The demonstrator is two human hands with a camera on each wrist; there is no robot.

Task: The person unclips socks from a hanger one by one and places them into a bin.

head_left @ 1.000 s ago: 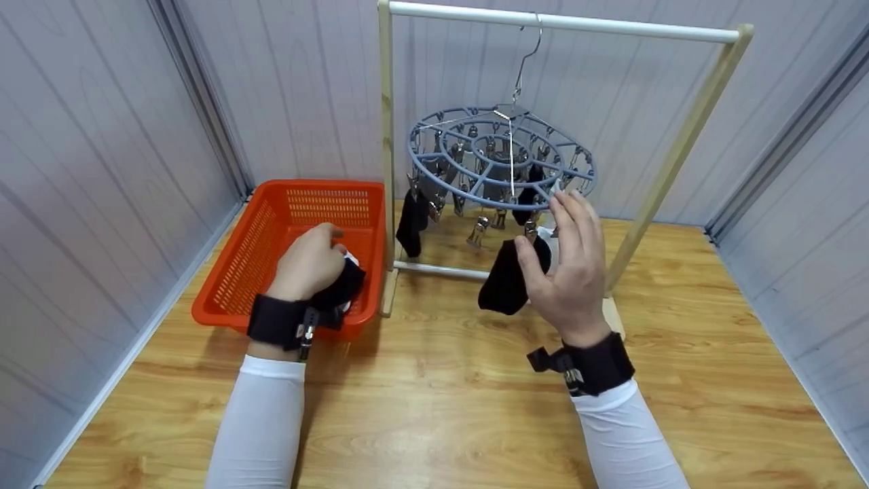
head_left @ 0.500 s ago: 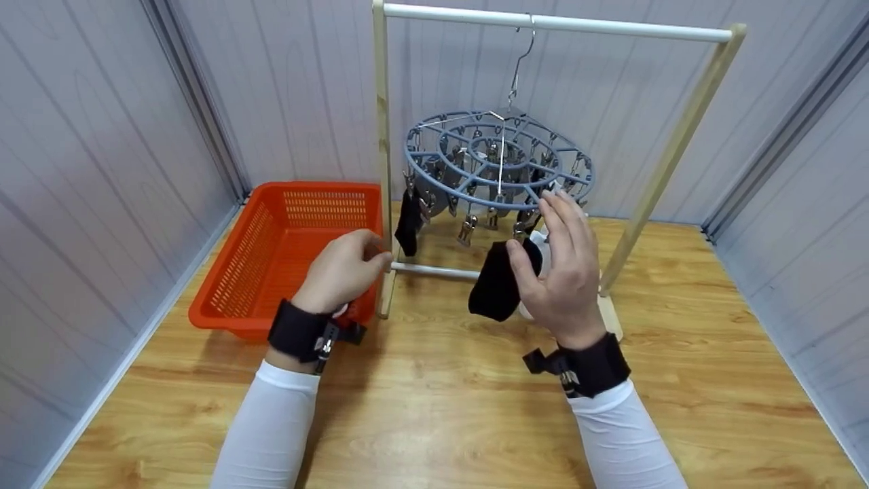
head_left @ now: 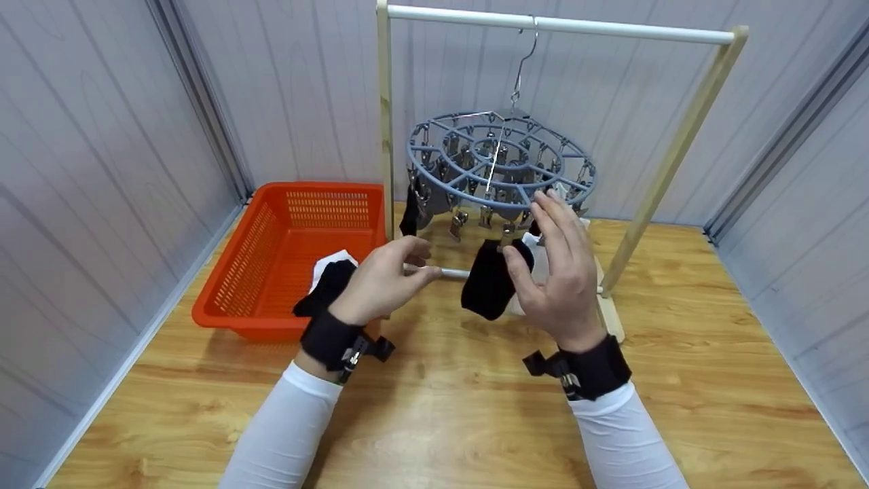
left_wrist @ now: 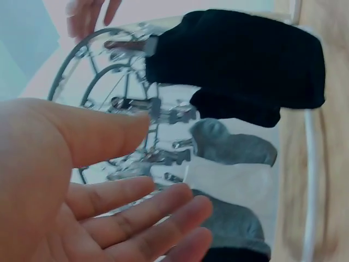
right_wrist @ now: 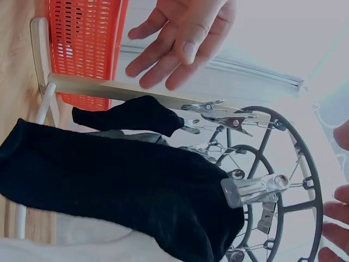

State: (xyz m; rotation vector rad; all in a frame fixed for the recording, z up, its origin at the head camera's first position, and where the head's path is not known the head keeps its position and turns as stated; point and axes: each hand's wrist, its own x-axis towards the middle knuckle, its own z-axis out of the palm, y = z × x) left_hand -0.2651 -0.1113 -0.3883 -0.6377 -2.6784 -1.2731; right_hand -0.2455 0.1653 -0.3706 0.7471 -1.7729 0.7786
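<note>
A round blue-grey clip hanger [head_left: 499, 204] hangs with socks pinned to it. My right hand [head_left: 560, 278] is at its near right rim, fingers extended; whether they touch the rim cannot be told. Beside that thumb a black sock [head_left: 490, 282] dangles from a metal clip [right_wrist: 256, 188], with a white sock [head_left: 540, 261] partly hidden behind. My left hand [head_left: 387, 278] is in front of the left post, holding nothing, its thumb apart from loosely spread fingers. Grey socks [left_wrist: 234, 147] and another black sock [right_wrist: 131, 115] hang further round the hanger.
An orange basket [head_left: 258, 322] stands left of the rack, containing a black sock [head_left: 329, 288] and a white sock [head_left: 329, 259]. The wooden rack has a white top bar [head_left: 624, 28], a right post [head_left: 672, 163] and a low crossbar [head_left: 455, 273]. Panel walls enclose the space.
My left hand has moved right, out of the basket and towards the hanger, uncovering the socks inside. The hanger has turned slightly, shifting the near black sock left. My right hand stays near the rim.
</note>
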